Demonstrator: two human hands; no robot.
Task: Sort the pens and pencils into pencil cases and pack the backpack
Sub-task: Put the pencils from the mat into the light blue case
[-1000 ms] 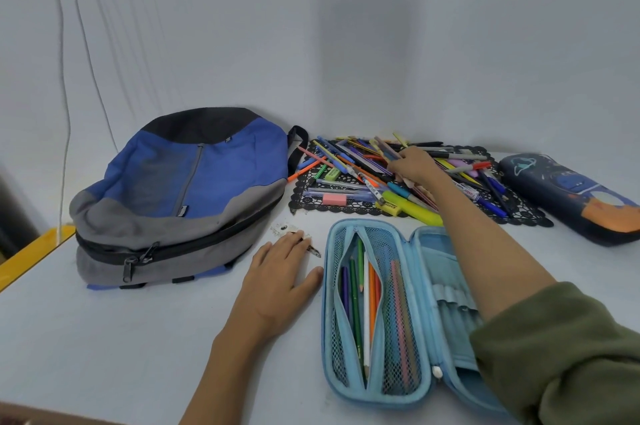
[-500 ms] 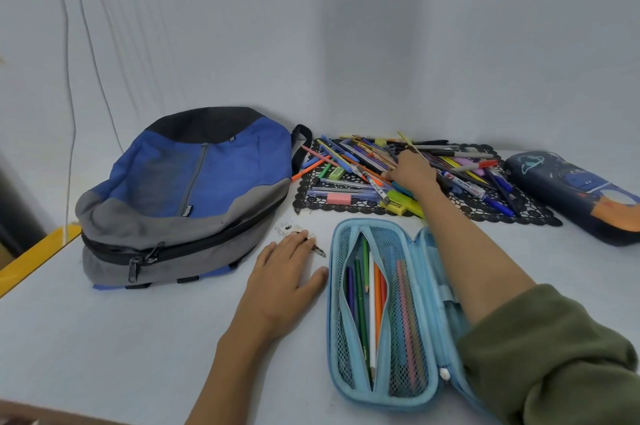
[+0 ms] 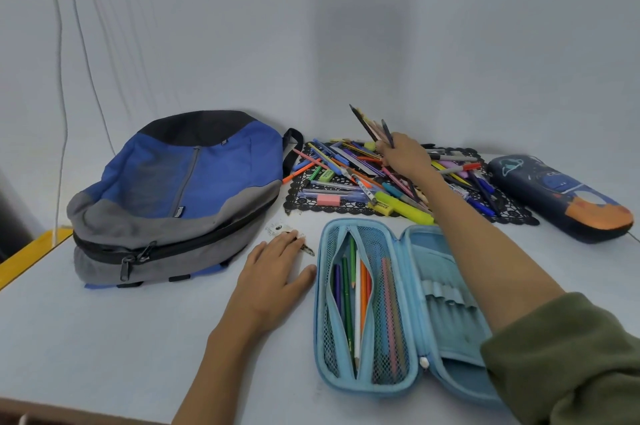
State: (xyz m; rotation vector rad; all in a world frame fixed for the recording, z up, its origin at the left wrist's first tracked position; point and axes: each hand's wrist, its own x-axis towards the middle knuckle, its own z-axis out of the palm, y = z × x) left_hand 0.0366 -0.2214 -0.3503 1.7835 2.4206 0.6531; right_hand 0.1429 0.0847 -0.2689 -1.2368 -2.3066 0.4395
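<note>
The white tabletop (image 3: 104, 338) holds a blue and grey backpack (image 3: 180, 196) on the left. At the back lies a black lacy mat (image 3: 301, 204), with a dark pencil case (image 3: 554, 196) near its right end. An open light blue pencil case (image 3: 391, 306) lies in front. The left hand (image 3: 273, 272) rests flat beside it, fingers on a small tag (image 3: 277, 228).

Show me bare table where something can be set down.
Bare table in front of the backpack, left of the left hand. A smaller patch between the open case and the dark case. The mat is crowded.
</note>
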